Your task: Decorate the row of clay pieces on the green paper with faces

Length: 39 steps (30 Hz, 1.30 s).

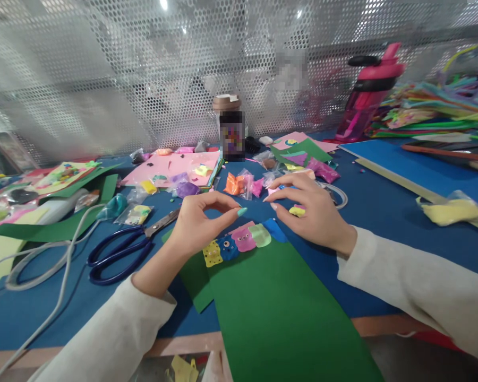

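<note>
Green sheet [279, 307]: on the counter [394, 212], overhanging its near edge | clay strip [245, 241]: along the sheet's far end | left hand [199, 223]: over strip, pinched narrow, cannot tell if teal bit [242, 211] is held | right hand [314, 212]: near strip's blue end, fingers loosely spread | scissors [148, 232]: beside left hand

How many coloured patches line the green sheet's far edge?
5, left to right: dotted yellow, dark blue, pink, light green, bright blue; the left hand may hide more.
</note>
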Each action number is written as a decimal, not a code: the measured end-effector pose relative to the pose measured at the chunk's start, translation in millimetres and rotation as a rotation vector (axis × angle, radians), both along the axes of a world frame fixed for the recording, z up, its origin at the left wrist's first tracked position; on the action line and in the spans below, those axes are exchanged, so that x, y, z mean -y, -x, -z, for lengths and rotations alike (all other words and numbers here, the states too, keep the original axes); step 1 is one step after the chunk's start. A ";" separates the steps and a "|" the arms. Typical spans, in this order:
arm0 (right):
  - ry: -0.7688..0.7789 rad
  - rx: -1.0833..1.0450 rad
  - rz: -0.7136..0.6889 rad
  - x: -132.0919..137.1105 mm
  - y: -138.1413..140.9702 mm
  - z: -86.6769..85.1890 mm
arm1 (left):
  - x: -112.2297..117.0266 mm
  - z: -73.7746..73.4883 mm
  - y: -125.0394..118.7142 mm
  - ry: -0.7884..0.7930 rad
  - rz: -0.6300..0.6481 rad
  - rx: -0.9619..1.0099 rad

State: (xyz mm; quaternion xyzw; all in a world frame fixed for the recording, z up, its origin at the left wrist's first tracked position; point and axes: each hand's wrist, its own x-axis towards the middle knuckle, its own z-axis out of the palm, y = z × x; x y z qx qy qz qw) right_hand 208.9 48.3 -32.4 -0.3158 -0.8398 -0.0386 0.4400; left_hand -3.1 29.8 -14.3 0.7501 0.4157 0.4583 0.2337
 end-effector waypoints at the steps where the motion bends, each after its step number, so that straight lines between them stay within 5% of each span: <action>1: 0.008 -0.011 -0.006 0.8 0.4 -0.6 | 0.9 -0.1 -0.3 -0.009 -0.003 -0.004; 4: 0.178 -0.116 -0.087 6.6 3.4 -4.3 | 5.9 -0.9 -3.2 -0.069 -0.005 -0.027; 10: 1.001 -0.443 -0.536 20.7 12.3 -9.4 | 14.5 1.4 -13.1 -0.497 0.067 -0.200; 13: 1.140 -0.503 -0.654 21.5 12.9 -8.3 | 14.4 5.2 -14.3 -0.631 0.051 -0.277; 39: 0.943 -0.299 -0.414 16.2 10.2 -11.3 | 13.4 4.9 -12.2 -0.637 0.044 -0.428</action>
